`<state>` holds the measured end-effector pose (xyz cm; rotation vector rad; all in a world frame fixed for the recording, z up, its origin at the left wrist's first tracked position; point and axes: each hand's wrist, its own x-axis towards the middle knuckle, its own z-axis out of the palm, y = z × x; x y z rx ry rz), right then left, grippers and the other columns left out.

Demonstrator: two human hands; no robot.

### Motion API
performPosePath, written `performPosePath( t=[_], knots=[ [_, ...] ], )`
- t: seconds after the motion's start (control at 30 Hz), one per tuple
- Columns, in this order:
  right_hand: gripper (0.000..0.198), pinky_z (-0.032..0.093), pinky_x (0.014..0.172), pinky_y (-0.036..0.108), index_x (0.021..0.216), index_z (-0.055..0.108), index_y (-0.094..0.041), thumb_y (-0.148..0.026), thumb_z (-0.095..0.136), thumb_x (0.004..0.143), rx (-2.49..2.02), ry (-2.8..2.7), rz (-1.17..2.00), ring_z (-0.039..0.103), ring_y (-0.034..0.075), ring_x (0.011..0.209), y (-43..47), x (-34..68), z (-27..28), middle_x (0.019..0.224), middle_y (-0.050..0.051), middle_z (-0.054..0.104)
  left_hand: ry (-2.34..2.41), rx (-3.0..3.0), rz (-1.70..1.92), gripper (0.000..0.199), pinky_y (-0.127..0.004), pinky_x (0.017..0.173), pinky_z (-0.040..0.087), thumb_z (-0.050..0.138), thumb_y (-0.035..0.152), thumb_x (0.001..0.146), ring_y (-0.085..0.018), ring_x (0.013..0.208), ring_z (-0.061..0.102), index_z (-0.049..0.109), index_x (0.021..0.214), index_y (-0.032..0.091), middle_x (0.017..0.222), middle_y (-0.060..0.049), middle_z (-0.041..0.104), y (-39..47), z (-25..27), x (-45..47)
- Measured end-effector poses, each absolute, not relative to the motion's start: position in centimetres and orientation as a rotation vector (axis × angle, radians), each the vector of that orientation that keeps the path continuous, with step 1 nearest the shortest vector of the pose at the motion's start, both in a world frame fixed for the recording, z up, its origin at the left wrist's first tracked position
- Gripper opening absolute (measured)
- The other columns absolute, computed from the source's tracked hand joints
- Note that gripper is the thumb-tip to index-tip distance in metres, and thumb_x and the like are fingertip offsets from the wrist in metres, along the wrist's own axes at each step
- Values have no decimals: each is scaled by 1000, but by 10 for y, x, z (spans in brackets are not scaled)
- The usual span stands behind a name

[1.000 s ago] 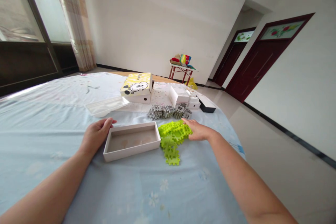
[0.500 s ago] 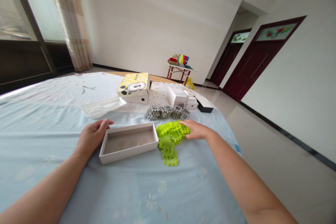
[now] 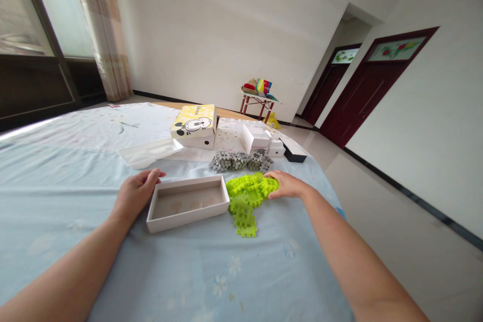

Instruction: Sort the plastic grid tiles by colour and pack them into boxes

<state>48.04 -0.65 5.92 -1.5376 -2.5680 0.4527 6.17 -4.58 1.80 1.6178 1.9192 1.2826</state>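
Observation:
A shallow white open-topped box (image 3: 187, 219) sits on the cloth with nothing in it but pale marks on its floor. My left hand (image 3: 138, 191) is closed at its far left corner, thumb and fingers together against the end wall; the fingertips are partly hidden. Beside the box's right end lies a heap of lime-green notched plastic building pieces (image 3: 245, 196), several trailing toward me. My right hand (image 3: 285, 184) grips the heap's right side, with green pieces between thumb and fingers. Behind the heap is a row of grey notched pieces (image 3: 241, 161).
A shallow white tray (image 3: 149, 153) and a yellow-and-white cartoon box (image 3: 194, 126) stand at the back left. Small white boxes (image 3: 256, 138) and a black-sided box (image 3: 294, 151) stand back right. The blue cloth (image 3: 181, 276) covers the table, whose edge curves past my right arm.
My right hand has shifted slightly right, and the green pieces at its fingers now spread farther right. The white box and my left hand appear a little farther right.

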Motion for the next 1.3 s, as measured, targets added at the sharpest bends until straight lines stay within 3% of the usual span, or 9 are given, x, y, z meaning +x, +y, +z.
performPosePath(
  t=[0.23, 0.43, 0.63, 0.87, 0.97, 1.13, 1.3],
  knots=[
    [66, 39, 90, 36, 117, 53, -17, -40, 72, 59, -1586, -2439, 296, 53, 24, 103, -14, 481, 92, 114, 10, 56, 1938, 1577, 1243, 44, -23, 60, 41, 40, 51, 76, -17, 65, 58, 68, 83, 17, 67, 0, 65, -40, 15, 58],
    [66, 39, 90, 34, 118, 52, -21, -46, 71, 60, -1216, -2490, 334, 53, 22, 103, -36, 377, 123, 116, 8, 56, 1924, 1607, 1305, 43, -23, 61, 42, 39, 50, 76, -17, 66, 59, 69, 79, 18, 66, -1, 66, -38, 11, 59],
    [69, 42, 84, 33, 116, 54, -20, -53, 68, 59, -1055, -2732, 441, 57, 23, 97, -40, 268, 100, 108, 8, 62, 1880, 1570, 1324, 45, -24, 56, 41, 38, 51, 77, -16, 60, 58, 68, 81, 18, 64, -1, 65, -40, 9, 60],
    [73, 46, 75, 28, 116, 54, -22, -62, 66, 56, -1076, -2861, 736, 59, 23, 95, -29, 243, 74, 108, 5, 63, 1842, 1597, 1351, 47, -25, 58, 41, 37, 52, 77, -16, 60, 58, 68, 78, 17, 61, -1, 64, -40, 8, 61],
    [65, 46, 70, 25, 115, 55, -20, -56, 66, 61, -1079, -2812, 826, 61, 18, 85, -27, 248, 72, 100, 4, 65, 1831, 1618, 1344, 48, -26, 59, 41, 36, 52, 77, -16, 60, 58, 68, 79, 17, 62, -1, 64, -39, 8, 61],
    [36, 46, 67, 24, 106, 60, -20, -35, 59, 73, -1150, -2712, 717, 62, 16, 78, -32, 251, 65, 89, 2, 68, 1833, 1613, 1317, 48, -25, 59, 41, 36, 53, 78, -17, 61, 59, 68, 81, 17, 64, -2, 65, -40, 8, 61],
    [33, 46, 70, 25, 108, 60, -19, -27, 55, 76, -970, -2713, 759, 61, 16, 80, -43, 241, 57, 90, 2, 67, 1839, 1633, 1334, 47, -25, 60, 41, 36, 52, 77, -17, 65, 59, 68, 80, 18, 64, -2, 65, -40, 8, 61]
  ],
)
